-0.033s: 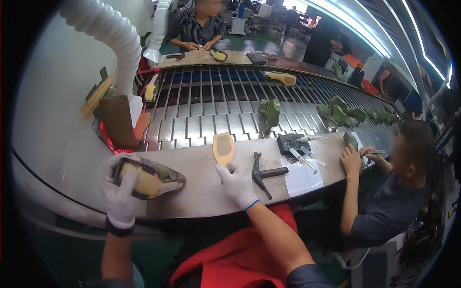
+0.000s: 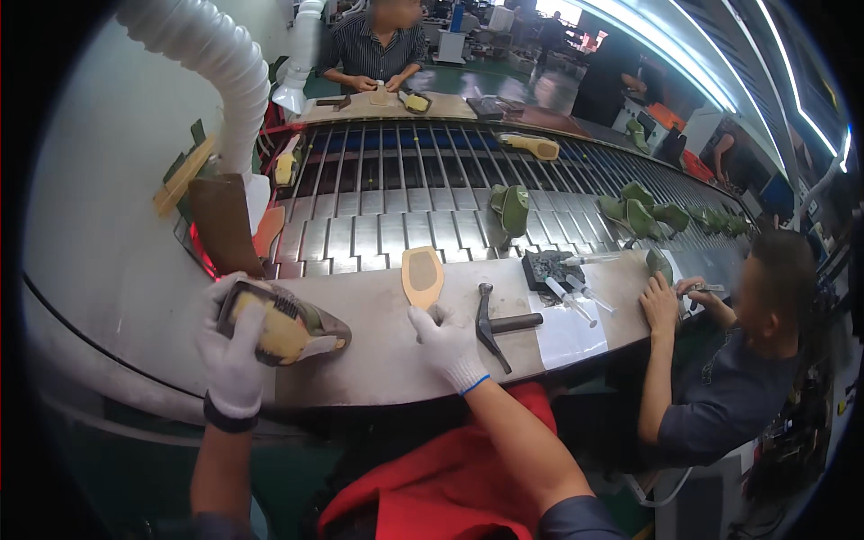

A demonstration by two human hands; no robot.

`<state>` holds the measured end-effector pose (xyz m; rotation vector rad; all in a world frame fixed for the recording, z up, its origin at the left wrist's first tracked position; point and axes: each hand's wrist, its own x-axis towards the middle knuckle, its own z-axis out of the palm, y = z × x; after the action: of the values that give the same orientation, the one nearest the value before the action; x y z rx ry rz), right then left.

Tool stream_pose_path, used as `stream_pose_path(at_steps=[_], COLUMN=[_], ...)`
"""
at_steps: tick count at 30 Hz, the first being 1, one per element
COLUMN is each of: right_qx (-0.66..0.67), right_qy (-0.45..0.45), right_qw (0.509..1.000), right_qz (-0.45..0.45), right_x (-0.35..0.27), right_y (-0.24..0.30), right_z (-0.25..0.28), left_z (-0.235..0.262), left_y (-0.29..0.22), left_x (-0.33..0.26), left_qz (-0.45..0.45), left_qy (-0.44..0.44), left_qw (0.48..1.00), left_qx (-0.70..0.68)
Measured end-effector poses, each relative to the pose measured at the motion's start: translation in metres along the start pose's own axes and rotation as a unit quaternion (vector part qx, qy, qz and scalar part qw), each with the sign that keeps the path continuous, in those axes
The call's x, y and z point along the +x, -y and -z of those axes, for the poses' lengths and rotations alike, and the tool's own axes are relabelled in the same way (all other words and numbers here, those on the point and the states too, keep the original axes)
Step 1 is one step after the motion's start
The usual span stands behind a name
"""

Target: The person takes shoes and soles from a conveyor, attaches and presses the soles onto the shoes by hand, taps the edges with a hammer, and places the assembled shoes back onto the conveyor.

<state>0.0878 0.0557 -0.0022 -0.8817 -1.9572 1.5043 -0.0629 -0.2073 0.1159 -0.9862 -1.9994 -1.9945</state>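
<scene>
Under the left hand (image 2: 236,353), at the near edge of the steel bench (image 2: 378,360), lies a shoe (image 2: 288,326) on its yellow last, sole side up, and the gloved fingers are clamped over its heel end. Just right of it the right hand (image 2: 443,342) rests on the bench with fingers loosely curled, holding nothing, its fingertips close below a tan insole (image 2: 422,274) that lies flat and half over the bench's far edge. Right of that hand, almost touching it, a hammer (image 2: 493,326) lies with its head toward the person and its handle pointing away to the right. Farther right a white sheet (image 2: 567,333) carries a couple of syringe-like tubes (image 2: 571,301), with a dark block (image 2: 549,266) behind them. Beyond both hands the slatted conveyor (image 2: 378,207) carries green shoe parts (image 2: 513,209) and, farther right, a cluster of more green pieces (image 2: 639,214). Left of the left hand a brown boot shaft (image 2: 223,225) stands upright under a white ribbed hose (image 2: 211,63). Off to the right a seated co-worker's hands (image 2: 670,301) work at the bench edge; another person sits across the conveyor, hands on the far bench (image 2: 378,103).
</scene>
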Motion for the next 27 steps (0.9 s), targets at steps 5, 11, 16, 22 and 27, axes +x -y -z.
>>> stream_pose_path(at_steps=[5, 11, 16, 22, 27], right_qx=[-0.252, 0.240, 0.342, 0.343, 0.199], right_qy=[-0.082, 0.005, 0.142, 0.071, 0.206], right_qw=[0.927, 0.971, 0.885, 0.915, 0.958], right_qz=[0.265, -0.020, -0.283, -0.201, -0.005], right_x=[-0.041, -0.161, -0.172, -0.161, -0.150], right_y=[-0.015, -0.003, -0.026, 0.026, 0.085], right_z=[0.028, 0.091, 0.072, 0.054, 0.042], left_z=[-0.036, -0.033, -0.034, -0.056, -0.073], left_y=[0.005, 0.004, -0.011, -0.023, -0.043], left_x=[0.025, 0.032, 0.041, 0.036, 0.011], left_qz=[0.028, 0.065, 0.117, 0.182, 0.122], left_qy=[0.020, 0.020, 0.042, 0.172, 0.287], left_qw=[0.983, 0.958, 0.952, 0.911, 0.904], left_qx=[-0.183, -0.278, -0.281, -0.329, -0.294])
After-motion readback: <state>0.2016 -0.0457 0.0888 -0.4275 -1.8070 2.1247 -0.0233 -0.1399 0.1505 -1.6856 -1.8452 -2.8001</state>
